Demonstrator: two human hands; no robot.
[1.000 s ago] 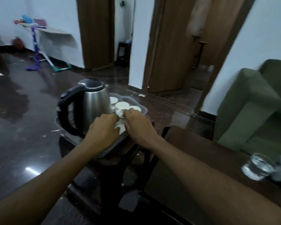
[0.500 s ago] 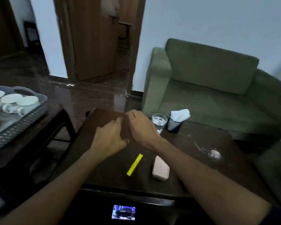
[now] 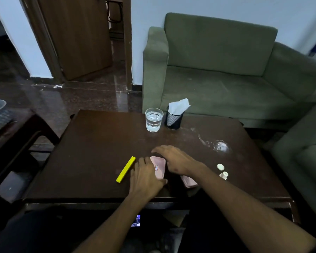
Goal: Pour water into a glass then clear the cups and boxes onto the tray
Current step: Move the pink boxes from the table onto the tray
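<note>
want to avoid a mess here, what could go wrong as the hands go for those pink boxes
1. Spilled water already sits on the table to the right; a box dragged through it could get wet.
2. The second pink box lies partly under the right wrist near the table's front edge and might be knocked off.
3. The left hand and right hand both crowd one pink box, so the grip may fumble.

Dark brown wooden table (image 3: 98, 147) with whitish smears; pale pink flat box (image 3: 158, 168) bearing a small red and blue mark; second pale pink box (image 3: 189, 181); bright yellow flat stick (image 3: 125, 169); clear faceted glass (image 3: 154, 119); black mesh holder (image 3: 173, 119) with white napkins (image 3: 179, 106); olive green sofa (image 3: 217, 70); two small white caps (image 3: 220, 166)
</note>
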